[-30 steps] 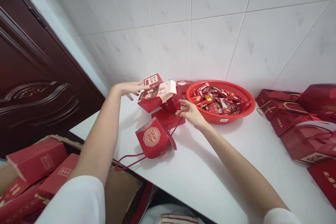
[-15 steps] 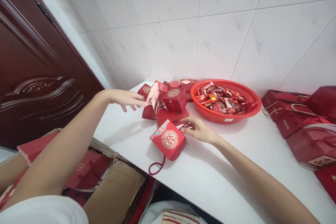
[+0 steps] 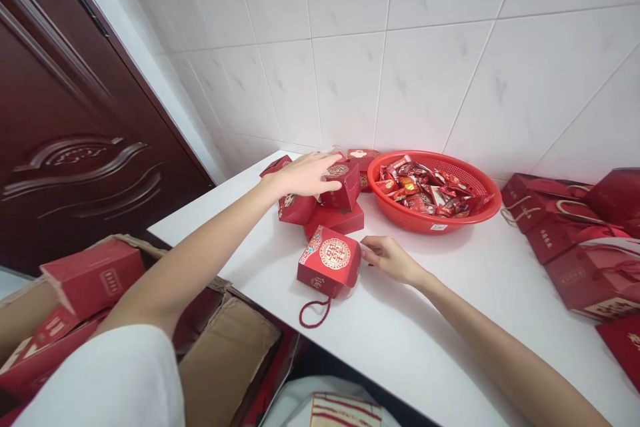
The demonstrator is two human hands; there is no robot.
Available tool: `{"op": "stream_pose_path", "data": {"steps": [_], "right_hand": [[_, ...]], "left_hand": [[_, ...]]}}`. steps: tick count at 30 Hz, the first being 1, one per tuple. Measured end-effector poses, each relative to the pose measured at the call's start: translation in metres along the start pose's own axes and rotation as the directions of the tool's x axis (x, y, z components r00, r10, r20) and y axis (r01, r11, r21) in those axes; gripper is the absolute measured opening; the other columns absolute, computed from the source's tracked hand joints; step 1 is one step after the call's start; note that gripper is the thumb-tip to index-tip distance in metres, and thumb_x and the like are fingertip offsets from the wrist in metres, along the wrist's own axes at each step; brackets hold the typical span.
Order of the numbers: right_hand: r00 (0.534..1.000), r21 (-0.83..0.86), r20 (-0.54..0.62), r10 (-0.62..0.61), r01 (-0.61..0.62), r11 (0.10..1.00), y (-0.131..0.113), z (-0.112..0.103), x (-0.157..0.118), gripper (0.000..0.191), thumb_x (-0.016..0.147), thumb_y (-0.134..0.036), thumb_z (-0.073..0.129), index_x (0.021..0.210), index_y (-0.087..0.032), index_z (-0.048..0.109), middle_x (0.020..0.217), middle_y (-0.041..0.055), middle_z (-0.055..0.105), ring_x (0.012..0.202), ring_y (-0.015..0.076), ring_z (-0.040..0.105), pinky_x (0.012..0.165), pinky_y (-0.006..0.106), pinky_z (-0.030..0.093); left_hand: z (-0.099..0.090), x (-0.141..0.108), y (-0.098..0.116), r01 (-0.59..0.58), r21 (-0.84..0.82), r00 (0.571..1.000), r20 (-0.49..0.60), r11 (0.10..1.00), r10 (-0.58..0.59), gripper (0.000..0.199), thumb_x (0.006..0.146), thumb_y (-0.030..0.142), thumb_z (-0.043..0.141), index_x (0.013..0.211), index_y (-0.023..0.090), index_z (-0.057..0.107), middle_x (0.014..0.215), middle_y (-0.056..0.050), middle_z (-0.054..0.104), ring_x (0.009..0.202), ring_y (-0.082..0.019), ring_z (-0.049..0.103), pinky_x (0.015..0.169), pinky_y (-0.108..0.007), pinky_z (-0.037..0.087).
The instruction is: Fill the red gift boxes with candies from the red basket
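A small red gift box with a round gold emblem and a patterned corner rests on the white table. A dark red cord loop hangs off its near side. My right hand is at the box's right edge, fingers curled against it; a bit of cord shows under the fingertips. My left hand reaches over a group of similar boxes farther back. Its fingers are spread above a dark red box, partly covering it. Whether the fingertips touch that box is unclear. Below it lies a red box.
A red plastic basket of wrapped sweets stands against the tiled wall. Dark red gift bags line the right side. At lower left, an open cardboard carton holds more red boxes, with another person's arm reaching in.
My left hand has moved right, from a pale-flapped piece to above the dark red box. The near gift box has tilted down flatter, with my right hand still at its right side.
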State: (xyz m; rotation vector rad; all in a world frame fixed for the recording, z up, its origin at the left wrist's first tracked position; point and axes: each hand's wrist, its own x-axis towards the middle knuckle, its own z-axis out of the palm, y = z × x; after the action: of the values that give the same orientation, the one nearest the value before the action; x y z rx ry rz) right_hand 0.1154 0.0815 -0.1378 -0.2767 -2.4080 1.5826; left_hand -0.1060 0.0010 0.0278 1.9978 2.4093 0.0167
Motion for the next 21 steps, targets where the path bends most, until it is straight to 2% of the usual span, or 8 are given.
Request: {"op": "stream_pose_path", "data": {"steps": [3,5,7,9,11,14,19,21], "right_hand": [[0.999,0.007,-0.010,0.030,-0.030,1.000,0.003,-0.001,-0.004,0.039,0.087,-0.055,0.054,0.076,-0.017,0.056,0.075,0.0028,0.057,0.070,0.0155,0.055,0.065,0.028,0.049],[0.998,0.023,-0.023,0.059,-0.058,0.998,0.003,-0.003,-0.006,0.042,0.085,-0.058,0.055,0.075,-0.017,0.054,0.073,0.0021,0.055,0.068,0.0151,0.054,0.065,0.029,0.049],[0.996,0.050,-0.040,0.080,-0.078,0.996,0.003,-0.004,-0.008,0.046,0.084,-0.062,0.056,0.073,-0.017,0.053,0.071,0.0015,0.053,0.067,0.0147,0.054,0.064,0.029,0.050],[0.994,0.081,-0.059,0.088,-0.084,0.993,0.004,-0.005,-0.008,0.049,0.082,-0.065,0.057,0.072,-0.018,0.052,0.070,0.0012,0.052,0.066,0.0146,0.054,0.063,0.029,0.051],[0.992,0.100,-0.087,0.092,-0.083,0.991,0.004,-0.006,-0.008,0.051,0.079,-0.068,0.058,0.070,-0.018,0.052,0.069,0.0011,0.052,0.065,0.0148,0.055,0.062,0.029,0.052],[0.984,0.113,-0.141,0.106,-0.090,0.990,0.005,-0.009,-0.006,0.054,0.077,-0.070,0.059,0.067,-0.018,0.051,0.067,0.0009,0.051,0.061,0.0145,0.055,0.057,0.029,0.053],[0.959,0.146,-0.201,0.198,-0.170,0.974,-0.005,-0.025,-0.008,0.050,0.072,-0.065,0.067,0.070,-0.017,0.054,0.064,0.0007,0.054,0.053,0.0129,0.053,0.045,0.025,0.046],[0.954,0.128,-0.236,0.185,-0.158,0.979,-0.016,-0.035,-0.011,0.046,0.073,-0.060,0.068,0.069,-0.017,0.054,0.062,0.0003,0.054,0.054,0.0118,0.050,0.044,0.022,0.041]], "left_hand": [[-0.002,0.030,0.014,0.207,0.033,0.954,0.213,0.978,-0.210,0.092,0.078,0.071,0.056,0.151,0.018,0.037,0.138,-0.019,0.057,0.123,-0.038,0.055,0.096,-0.042,0.045],[0.000,0.047,0.025,0.199,0.010,0.954,0.225,0.980,-0.196,0.088,0.077,0.067,0.062,0.147,0.017,0.043,0.137,-0.018,0.058,0.120,-0.035,0.058,0.093,-0.038,0.047],[0.005,0.057,0.036,0.146,0.011,0.984,0.106,0.989,-0.146,0.083,0.074,0.053,0.071,0.146,0.018,0.044,0.134,-0.016,0.061,0.117,-0.034,0.059,0.090,-0.037,0.049],[0.012,0.061,0.045,0.130,0.039,0.991,-0.038,0.991,-0.128,0.079,0.074,0.038,0.073,0.145,0.019,0.045,0.130,-0.015,0.063,0.117,-0.035,0.059,0.090,-0.039,0.049],[0.017,0.061,0.049,0.140,0.052,0.982,-0.138,0.989,-0.132,0.070,0.080,0.027,0.067,0.145,0.019,0.043,0.132,-0.016,0.060,0.119,-0.035,0.058,0.092,-0.041,0.048],[0.021,0.058,0.047,0.143,0.061,0.971,-0.204,0.988,-0.128,0.064,0.087,0.015,0.054,0.149,0.019,0.038,0.135,-0.017,0.054,0.120,-0.031,0.058,0.096,-0.040,0.046],[0.017,0.051,0.040,0.037,0.106,0.948,-0.317,0.994,-0.001,0.051,0.089,0.018,0.055,0.139,0.014,0.051,0.135,-0.017,0.051,0.119,-0.031,0.055,0.102,-0.042,0.042],[0.012,0.043,0.043,-0.021,0.077,0.931,-0.362,0.997,0.048,0.042,0.089,0.022,0.054,0.130,0.015,0.059,0.133,-0.015,0.054,0.117,-0.030,0.056,0.100,-0.041,0.042]]}}
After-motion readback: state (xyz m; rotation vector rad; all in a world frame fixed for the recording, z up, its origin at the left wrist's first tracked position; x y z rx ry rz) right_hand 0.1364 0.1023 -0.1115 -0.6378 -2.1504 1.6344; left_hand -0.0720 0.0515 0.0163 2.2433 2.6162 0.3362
